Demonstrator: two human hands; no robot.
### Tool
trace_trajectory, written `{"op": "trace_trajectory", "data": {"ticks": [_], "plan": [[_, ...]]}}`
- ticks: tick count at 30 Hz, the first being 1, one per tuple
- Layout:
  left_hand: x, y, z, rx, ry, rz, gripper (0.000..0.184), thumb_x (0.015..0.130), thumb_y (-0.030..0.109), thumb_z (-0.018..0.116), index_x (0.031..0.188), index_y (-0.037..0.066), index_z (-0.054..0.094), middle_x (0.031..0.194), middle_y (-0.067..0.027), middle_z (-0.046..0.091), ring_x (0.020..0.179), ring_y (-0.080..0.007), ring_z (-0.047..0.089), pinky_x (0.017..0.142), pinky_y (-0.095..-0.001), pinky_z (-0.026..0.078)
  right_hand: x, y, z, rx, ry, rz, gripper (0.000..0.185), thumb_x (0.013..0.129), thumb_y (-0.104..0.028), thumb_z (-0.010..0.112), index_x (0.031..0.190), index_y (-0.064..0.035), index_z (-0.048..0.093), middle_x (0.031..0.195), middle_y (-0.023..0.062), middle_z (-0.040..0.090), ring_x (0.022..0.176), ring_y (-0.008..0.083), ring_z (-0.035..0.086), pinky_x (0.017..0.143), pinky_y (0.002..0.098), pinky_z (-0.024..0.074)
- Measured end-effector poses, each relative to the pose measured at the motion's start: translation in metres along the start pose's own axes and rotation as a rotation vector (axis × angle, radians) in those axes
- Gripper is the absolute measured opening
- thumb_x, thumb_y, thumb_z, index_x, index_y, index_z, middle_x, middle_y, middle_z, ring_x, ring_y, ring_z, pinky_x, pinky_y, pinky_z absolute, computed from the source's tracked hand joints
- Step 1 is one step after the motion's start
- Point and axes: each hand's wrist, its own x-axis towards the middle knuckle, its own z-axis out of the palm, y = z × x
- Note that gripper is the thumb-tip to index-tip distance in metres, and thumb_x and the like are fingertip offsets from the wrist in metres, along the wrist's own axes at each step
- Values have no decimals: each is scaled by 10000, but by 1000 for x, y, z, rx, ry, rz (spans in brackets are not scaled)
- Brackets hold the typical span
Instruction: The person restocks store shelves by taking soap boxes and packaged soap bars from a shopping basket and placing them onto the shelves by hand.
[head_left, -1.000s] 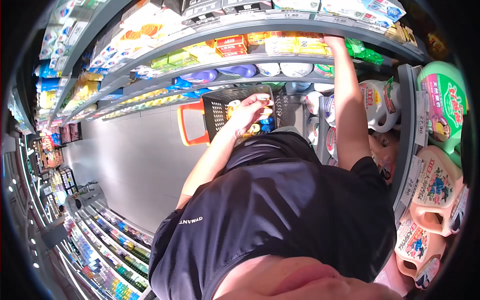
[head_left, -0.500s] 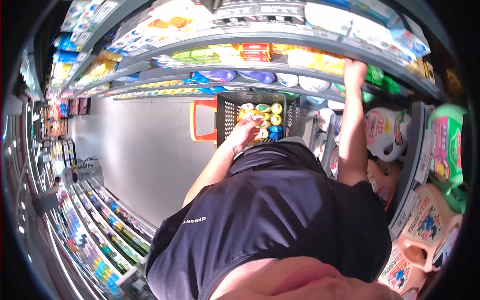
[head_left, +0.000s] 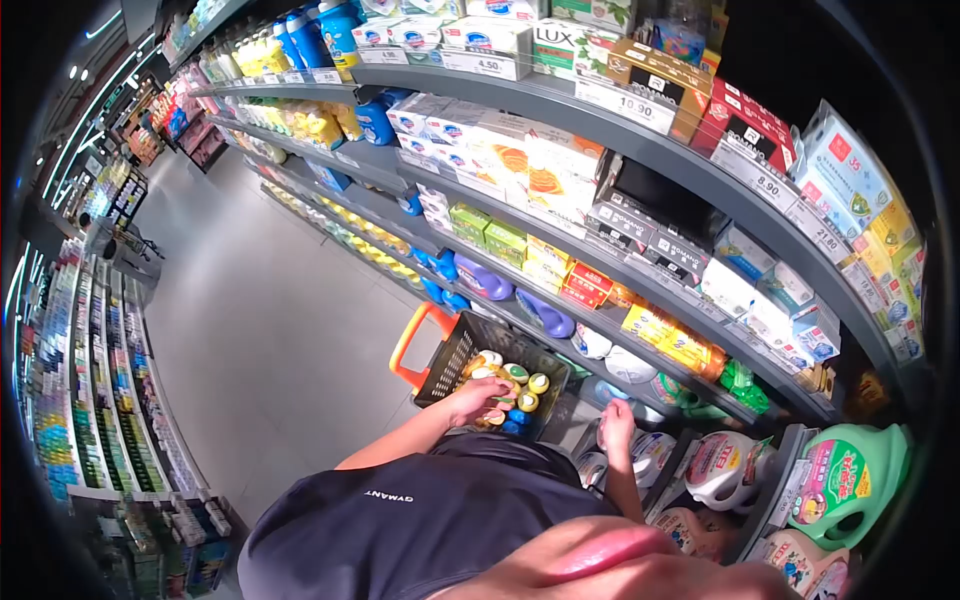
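Yellow bottles [head_left: 528, 401] sit in the black shopping basket [head_left: 455, 362], just under and beside the left hand [head_left: 482, 400], fingers curled, grip impossible to tell; right of the basket, the right hand [head_left: 617, 424] is bent, its grip also unclear; beyond, boxes [head_left: 745, 125] line shelves

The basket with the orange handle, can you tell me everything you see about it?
The basket is dark, apparently plastic, full of small holes, with an orange loop handle sticking out on the picture's left. It sits open-topped beside the shelves, holding yellow, white and blue containers. The left hand is over them; whether it touches the basket is unclear. Its bottom is hidden.
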Motion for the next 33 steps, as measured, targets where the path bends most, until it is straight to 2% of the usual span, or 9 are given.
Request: {"op": "trace_trajectory", "data": {"ticks": [1, 6, 16, 19, 21, 25, 29, 31, 33], "plan": [[-5, 4, -6, -9, 2, 3, 277, 980, 187, 556, 1229, 66, 541, 1142, -37, 620, 932, -152, 625, 758, -293, 517, -17, -20, 1, 69, -54, 186, 192, 968, -125, 507, 1118, -28, 576, 701, 36, 583, 441, 95, 469, 393, 261, 390], [-19, 11, -50, 51, -14, -8, 267, 996, 215, 529, 1226, 80, 544, 1200, -45, 633, 977, -148, 649, 763, -281, 550, -64, -33, 9, -216, -145, 298, 288, 947, -225, 499, 1120, -18, 601, 724, 53, 618, 463, 134, 556, 378, 283, 424], [-48, 13, -133, -32, -66, -34, 229, 1016, 226, 481, 1200, 112, 555, 1116, 12, 651, 904, -106, 658, 788, -283, 545, -159, -5, 26, -176, -115, 679, 266, 912, -228, 569, 979, 20, 638, 726, 109, 627, 508, 205, 612, 401, 323, 466], [-44, 5, -158, -17, -67, -66, 230, 997, 227, 496, 1191, 134, 576, 1073, 30, 671, 880, -91, 663, 758, -265, 537, -190, 2, 30, -105, -25, 854, 223, 896, -187, 578, 1000, 0, 640, 690, 96, 588, 521, 211, 613, 417, 337, 484], [-48, 5, -166, -37, -75, -112, 213, 986, 227, 511, 1176, 156, 574, 1056, 27, 671, 877, -95, 662, 751, -272, 533, -222, 22, 23, -175, -217, 636, 227, 909, -212, 561, 1032, -36, 635, 702, 84, 569, 488, 210, 579, 436, 349, 497], [-55, 5, -179, 37, -82, -121, 219, 992, 215, 508, 1181, 121, 567, 1110, -12, 645, 906, -118, 648, 770, -284, 531, -256, 35, 42, -41, -158, 924, 338, 919, -315, 575, 1170, -91, 600, 898, 88, 625, 672, 228, 644, 575, 397, 551], [-53, -16, -209, 466, -58, -92, 302, 932, 266, 574, 1184, 101, 596, 1096, -16, 669, 908, -97, 616, 798, -285, 497, -284, -45, 104, 64, -274, 839, 431, 904, -356, 603, 1235, -82, 566, 1056, 101, 636, 894, 241, 648, 728, 415, 552], [-31, -59, -254, 849, -118, 53, 447, 903, 316, 573, 1233, 15, 591, 1129, -123, 666, 1046, -246, 627, 914, -328, 488, -293, -52, 114, 40, -320, 819, 431, 902, -349, 602, 1228, -70, 570, 1052, 105, 640, 894, 242, 649, 734, 411, 549], [-38, -67, -271, 1194, -214, -76, 526, 893, 382, 568, 1275, 19, 567, 1194, -193, 642, 1161, -314, 590, 999, -375, 450, -297, -51, 118, 7, -336, 814, 430, 900, -342, 601, 1221, -57, 573, 1048, 109, 643, 895, 242, 649, 740, 407, 547]]}}
